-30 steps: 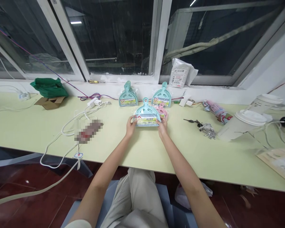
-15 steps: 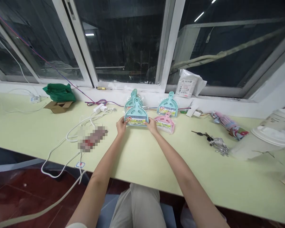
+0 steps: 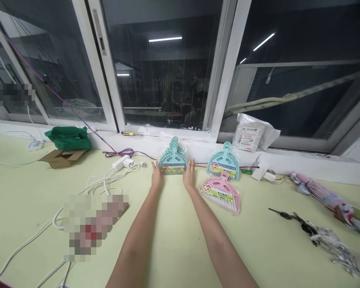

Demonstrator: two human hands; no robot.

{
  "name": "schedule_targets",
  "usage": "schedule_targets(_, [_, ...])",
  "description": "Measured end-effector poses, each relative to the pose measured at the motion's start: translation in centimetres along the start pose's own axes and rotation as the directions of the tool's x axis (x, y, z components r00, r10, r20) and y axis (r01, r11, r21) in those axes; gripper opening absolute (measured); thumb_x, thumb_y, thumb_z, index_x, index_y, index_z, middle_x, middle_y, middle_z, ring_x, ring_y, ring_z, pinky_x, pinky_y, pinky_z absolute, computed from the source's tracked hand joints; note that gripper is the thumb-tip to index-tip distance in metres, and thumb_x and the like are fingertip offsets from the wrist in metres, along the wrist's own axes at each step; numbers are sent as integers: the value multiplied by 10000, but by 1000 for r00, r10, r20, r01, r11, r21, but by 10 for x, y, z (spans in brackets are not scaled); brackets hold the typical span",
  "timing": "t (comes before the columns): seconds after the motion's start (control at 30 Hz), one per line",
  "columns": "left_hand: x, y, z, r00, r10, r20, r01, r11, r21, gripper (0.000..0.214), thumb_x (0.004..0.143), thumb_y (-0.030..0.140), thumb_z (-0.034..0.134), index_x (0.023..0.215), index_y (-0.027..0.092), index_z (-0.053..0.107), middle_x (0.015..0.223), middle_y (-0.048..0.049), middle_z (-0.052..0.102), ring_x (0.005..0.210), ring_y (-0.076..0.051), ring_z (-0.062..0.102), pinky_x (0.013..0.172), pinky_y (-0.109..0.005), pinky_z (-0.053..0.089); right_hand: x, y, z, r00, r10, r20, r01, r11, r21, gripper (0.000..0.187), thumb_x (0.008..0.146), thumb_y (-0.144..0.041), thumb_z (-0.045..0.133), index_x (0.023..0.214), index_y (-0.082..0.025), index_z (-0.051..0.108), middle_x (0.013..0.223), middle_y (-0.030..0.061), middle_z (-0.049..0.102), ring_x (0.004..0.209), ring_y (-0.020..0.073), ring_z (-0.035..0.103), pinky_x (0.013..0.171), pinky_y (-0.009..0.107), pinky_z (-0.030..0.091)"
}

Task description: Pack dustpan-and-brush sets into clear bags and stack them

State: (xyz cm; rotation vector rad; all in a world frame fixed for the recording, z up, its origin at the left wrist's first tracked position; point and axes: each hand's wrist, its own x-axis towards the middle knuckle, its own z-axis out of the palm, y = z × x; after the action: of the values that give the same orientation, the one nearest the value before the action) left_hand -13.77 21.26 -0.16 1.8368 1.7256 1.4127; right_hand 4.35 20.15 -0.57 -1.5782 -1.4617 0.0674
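Several turquoise toy-sized dustpan sets in clear wrap stand upright as a stack (image 3: 173, 159) against the wall below the window, handles up. Along the stack's left side is my left hand (image 3: 156, 177), its fingers stretched out and its thumb near the front pack. My right hand (image 3: 189, 175) flanks the right side, fingers straight and thumb by the lower corner. Both hands are open around the stack; whether the fingers still touch it I cannot tell. To the right, another turquoise dustpan set (image 3: 223, 162) leans on the wall, and a pink dustpan set (image 3: 221, 192) lies before it.
White cables with chargers (image 3: 122, 162) and a blurred-out object (image 3: 98, 226) lie left. Farther left, a green bag (image 3: 68, 138) sits on a cardboard box (image 3: 64, 158). At right are keys (image 3: 318, 236), a folded umbrella (image 3: 326, 196) and a white packet (image 3: 248, 136) on the sill.
The front turquoise dustpan set, gripped by both hands before, has moved back against the others. My fingers have straightened along the stack's sides. The view has shifted closer and upward.
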Motion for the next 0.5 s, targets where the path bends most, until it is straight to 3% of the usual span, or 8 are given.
schedule_targets(0.07, [5,-2,3,999,-5,31,4,999,48,587,923,195,427,1492,160,286,1466,-227,409,1277,-309,499,981,-425,431,4,-1,6,998,12,57,-8,997,-71,739,920,-224,447,1547,-145,64,1609,152,145,1491,252,127,1136,464,308])
schedule_targets(0.17, [8,-2,-1,998,-65,-17,67,976,209,452,947,243,385,1381,153,475,1142,-209,644,1161,-318,565,963,-448,404,4,-3,7,991,-22,129,39,990,-136,713,941,-225,393,1544,-112,30,1587,183,207,1482,261,166,1131,493,302])
schedule_targets(0.23, [8,-2,-5,995,-90,-49,100,958,267,379,949,272,390,1254,161,584,1054,-191,672,1102,-318,586,945,-441,398,2,-4,6,987,-50,150,73,986,-152,701,949,-231,371,1542,-93,22,1584,192,209,1477,270,181,1133,497,295])
schedule_targets(0.37, [12,-4,-9,992,-124,11,121,981,150,321,949,299,392,1157,202,616,1058,-115,692,981,-254,625,852,-343,437,1,-6,7,989,-38,144,63,983,-174,700,952,-237,355,1539,-70,13,1581,206,204,1477,290,175,1119,504,313])
schedule_targets(0.5, [15,-6,-3,993,-121,-3,120,983,141,366,948,294,372,1184,141,606,1141,-169,647,1087,-281,589,900,-372,438,5,-6,11,990,-50,135,74,981,-181,696,936,-195,339,1536,-53,14,1581,218,191,1472,278,201,1121,474,319])
